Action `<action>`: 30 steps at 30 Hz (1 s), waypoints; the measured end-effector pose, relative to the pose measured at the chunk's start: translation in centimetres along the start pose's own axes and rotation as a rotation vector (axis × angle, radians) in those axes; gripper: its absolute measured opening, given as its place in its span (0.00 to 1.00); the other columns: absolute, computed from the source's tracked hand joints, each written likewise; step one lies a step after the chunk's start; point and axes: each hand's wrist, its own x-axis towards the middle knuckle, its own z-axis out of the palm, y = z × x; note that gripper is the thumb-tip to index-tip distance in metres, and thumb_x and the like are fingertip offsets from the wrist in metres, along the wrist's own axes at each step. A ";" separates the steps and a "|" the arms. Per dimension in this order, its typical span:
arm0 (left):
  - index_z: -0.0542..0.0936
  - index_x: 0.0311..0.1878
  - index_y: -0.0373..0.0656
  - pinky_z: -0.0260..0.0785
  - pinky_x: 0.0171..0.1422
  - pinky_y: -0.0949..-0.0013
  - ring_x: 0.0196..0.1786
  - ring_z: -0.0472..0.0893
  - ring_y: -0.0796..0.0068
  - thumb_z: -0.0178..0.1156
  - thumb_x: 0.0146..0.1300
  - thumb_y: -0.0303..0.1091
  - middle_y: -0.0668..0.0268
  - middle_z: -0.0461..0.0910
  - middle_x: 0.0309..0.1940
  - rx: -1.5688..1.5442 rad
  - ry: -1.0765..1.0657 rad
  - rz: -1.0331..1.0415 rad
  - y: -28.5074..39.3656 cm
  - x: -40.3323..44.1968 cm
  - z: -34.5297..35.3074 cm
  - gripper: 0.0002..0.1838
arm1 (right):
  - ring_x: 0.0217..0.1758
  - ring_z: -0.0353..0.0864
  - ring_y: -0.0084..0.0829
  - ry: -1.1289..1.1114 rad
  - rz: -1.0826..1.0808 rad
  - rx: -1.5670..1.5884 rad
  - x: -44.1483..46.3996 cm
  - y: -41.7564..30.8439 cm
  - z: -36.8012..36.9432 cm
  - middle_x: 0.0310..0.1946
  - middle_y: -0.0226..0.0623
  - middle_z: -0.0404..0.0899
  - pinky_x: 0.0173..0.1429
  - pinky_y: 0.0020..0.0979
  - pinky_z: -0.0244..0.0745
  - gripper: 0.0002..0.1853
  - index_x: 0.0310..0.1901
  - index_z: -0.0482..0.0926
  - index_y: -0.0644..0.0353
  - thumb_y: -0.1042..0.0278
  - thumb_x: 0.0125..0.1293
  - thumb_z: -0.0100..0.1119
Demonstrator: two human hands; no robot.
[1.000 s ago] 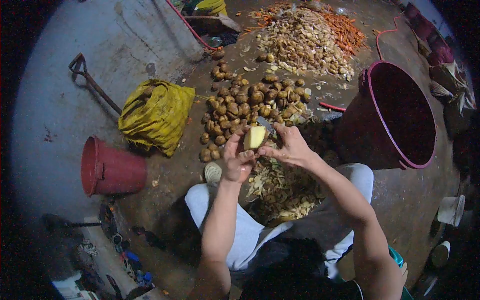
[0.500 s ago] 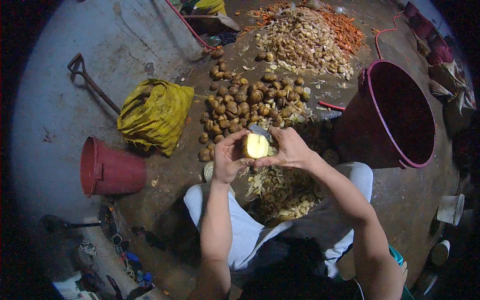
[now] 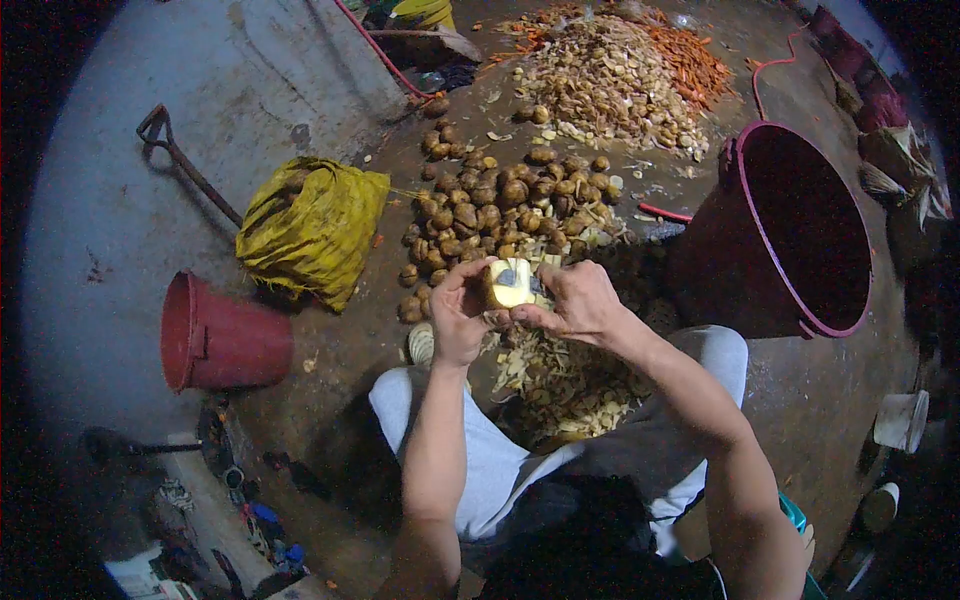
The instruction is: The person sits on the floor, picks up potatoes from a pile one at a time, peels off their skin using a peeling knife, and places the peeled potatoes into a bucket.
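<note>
A partly peeled, pale yellow root vegetable (image 3: pixel 509 286) is held between my two hands, with some brown skin on its left side. My left hand (image 3: pixel 461 313) is wrapped round that side. My right hand (image 3: pixel 580 302) grips a small knife (image 3: pixel 537 287), whose handle is hidden in the fingers; its thumb rests near the vegetable's lower edge. Beyond the hands lies a pile of brown, unpeeled vegetables (image 3: pixel 487 205). Below them, between my legs, is a heap of pale peelings (image 3: pixel 570 390).
A large maroon tub (image 3: pixel 700 240) stands at the right. On the left are a yellow sack (image 3: pixel 310 230), a red bucket (image 3: pixel 240 345) and a long-handled tool (image 3: pixel 195 177). Pale scraps (image 3: pixel 610 85) and orange pieces (image 3: pixel 690 65) are heaped at the back.
The vegetable has turned in my left hand. The knife blade has moved from behind its top edge to its front and right side, and my right hand has shifted slightly downward.
</note>
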 end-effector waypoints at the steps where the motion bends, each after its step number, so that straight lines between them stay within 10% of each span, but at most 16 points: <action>1: 0.73 0.55 0.33 0.70 0.60 0.68 0.52 0.77 0.73 0.78 0.40 0.31 0.63 0.77 0.49 0.000 0.000 0.001 -0.3 -0.1 -0.1 0.36 | 0.19 0.77 0.50 0.022 -0.018 0.001 0.0 0.1 0.3 0.11 0.48 0.71 0.27 0.45 0.72 0.35 0.26 0.76 0.62 0.28 0.55 0.53; 10: 0.73 0.53 0.34 0.70 0.55 0.71 0.49 0.78 0.74 0.75 0.47 0.35 0.66 0.77 0.46 -0.322 0.114 -0.028 0.6 0.1 1.9 0.31 | 0.18 0.71 0.50 -0.217 0.204 0.609 0.3 0.9 0.8 0.12 0.51 0.70 0.26 0.45 0.64 0.33 0.23 0.75 0.65 0.37 0.68 0.43; 19: 0.75 0.52 0.32 0.71 0.52 0.71 0.47 0.78 0.75 0.70 0.54 0.31 0.62 0.79 0.45 -0.147 0.107 -0.058 -0.6 -0.4 1.3 0.24 | 0.22 0.79 0.51 -0.011 0.061 0.149 0.5 0.3 -0.8 0.14 0.51 0.73 0.29 0.44 0.74 0.35 0.28 0.77 0.67 0.32 0.53 0.59; 30: 0.75 0.49 0.33 0.70 0.51 0.70 0.43 0.78 0.76 0.69 0.54 0.28 0.65 0.80 0.41 -0.106 0.149 0.018 -0.4 -0.5 2.4 0.20 | 0.20 0.77 0.50 0.110 0.067 0.140 -0.3 -0.5 0.1 0.12 0.46 0.72 0.27 0.44 0.73 0.32 0.32 0.79 0.61 0.32 0.57 0.55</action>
